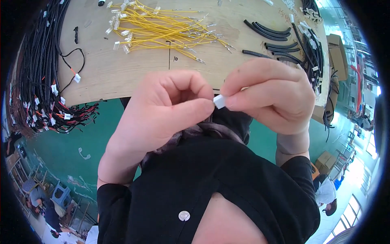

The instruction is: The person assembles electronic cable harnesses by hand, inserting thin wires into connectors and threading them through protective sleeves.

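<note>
Between my two hands, just off the table's near edge, is a small white connector housing [219, 101]. My right hand [272, 95] pinches it between thumb and forefinger. My left hand [172, 103] is closed, its thumb and forefinger tips pressed together right beside the housing's left side. Whatever those left fingertips hold is hidden or too small to make out. Beyond my hands, a bunch of yellow wires [162, 28] lies on the table, with white connectors at their left ends and bare metal terminals at their right ends.
The wooden table [101, 77] carries a thick bundle of black cables [38, 69] hanging over its left edge. Short black tubes [268, 31] lie at the right, beside more black cables [315, 53]. A cardboard box [337, 57] stands past the right edge. Other people sit in the background.
</note>
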`<act>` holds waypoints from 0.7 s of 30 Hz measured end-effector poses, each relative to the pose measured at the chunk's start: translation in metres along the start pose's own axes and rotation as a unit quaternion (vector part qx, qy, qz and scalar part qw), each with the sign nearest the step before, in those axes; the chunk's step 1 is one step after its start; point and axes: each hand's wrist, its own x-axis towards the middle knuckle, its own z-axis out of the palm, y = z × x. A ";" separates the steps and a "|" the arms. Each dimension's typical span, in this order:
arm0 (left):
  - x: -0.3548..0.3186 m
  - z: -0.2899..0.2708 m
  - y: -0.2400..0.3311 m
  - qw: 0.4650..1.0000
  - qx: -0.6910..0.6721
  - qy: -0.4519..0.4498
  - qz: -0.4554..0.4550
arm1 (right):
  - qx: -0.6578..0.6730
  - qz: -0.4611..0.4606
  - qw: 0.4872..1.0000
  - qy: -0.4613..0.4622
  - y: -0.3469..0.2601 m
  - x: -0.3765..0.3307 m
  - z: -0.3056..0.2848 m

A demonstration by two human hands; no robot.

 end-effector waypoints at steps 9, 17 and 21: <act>-0.002 0.014 -0.011 0.988 -0.070 -0.008 0.135 | 0.184 0.099 0.961 0.181 0.004 -0.014 0.024; -0.004 0.011 -0.009 0.996 -0.038 -0.007 0.078 | 0.327 0.172 0.893 0.258 -0.007 -0.012 0.033; -0.004 0.013 -0.008 0.997 0.024 0.039 0.066 | 0.199 0.171 0.937 0.231 -0.003 -0.019 0.034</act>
